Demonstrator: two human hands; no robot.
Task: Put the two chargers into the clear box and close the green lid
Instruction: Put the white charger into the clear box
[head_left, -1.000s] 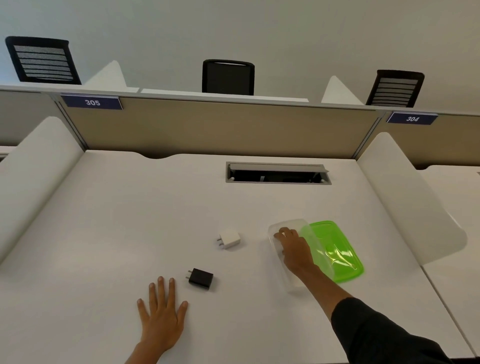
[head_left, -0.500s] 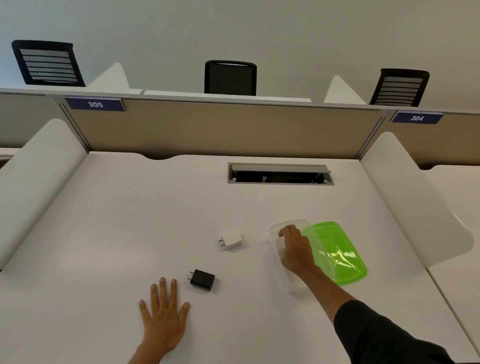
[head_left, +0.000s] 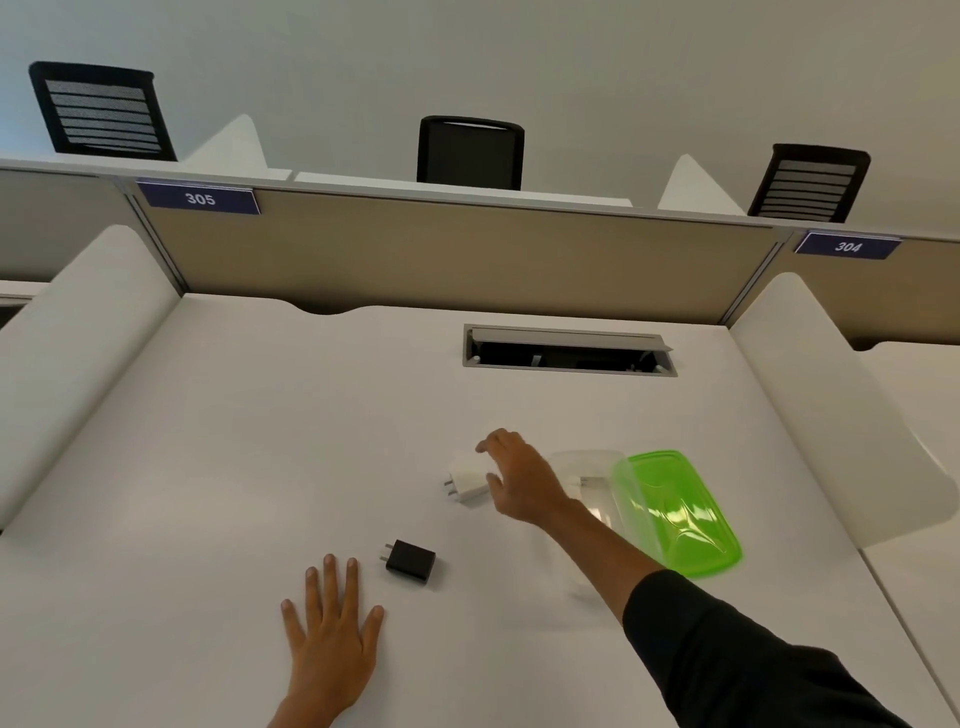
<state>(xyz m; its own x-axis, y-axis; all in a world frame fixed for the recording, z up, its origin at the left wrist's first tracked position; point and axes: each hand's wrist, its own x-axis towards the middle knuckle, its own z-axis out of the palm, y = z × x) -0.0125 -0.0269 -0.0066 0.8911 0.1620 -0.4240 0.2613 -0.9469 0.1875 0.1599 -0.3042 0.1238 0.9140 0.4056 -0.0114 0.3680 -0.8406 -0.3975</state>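
A white charger (head_left: 466, 480) lies on the white desk, prongs to the left. My right hand (head_left: 522, 480) hovers over its right side with fingers spread, nothing gripped. A black charger (head_left: 410, 561) lies nearer me, just right of my left hand (head_left: 332, 631), which rests flat on the desk with fingers apart. The clear box (head_left: 587, 478) stands open to the right of my right hand, partly hidden by my forearm. The green lid (head_left: 675, 512) leans against the box's right side.
A cable slot (head_left: 569, 353) is cut into the desk (head_left: 260, 441) farther back. White side dividers (head_left: 831, 405) flank the desk and a beige partition (head_left: 441, 254) closes the back. Three black chairs stand beyond it.
My right hand has left the clear box and moved left to the white charger. The left hand has stayed flat on the desk.
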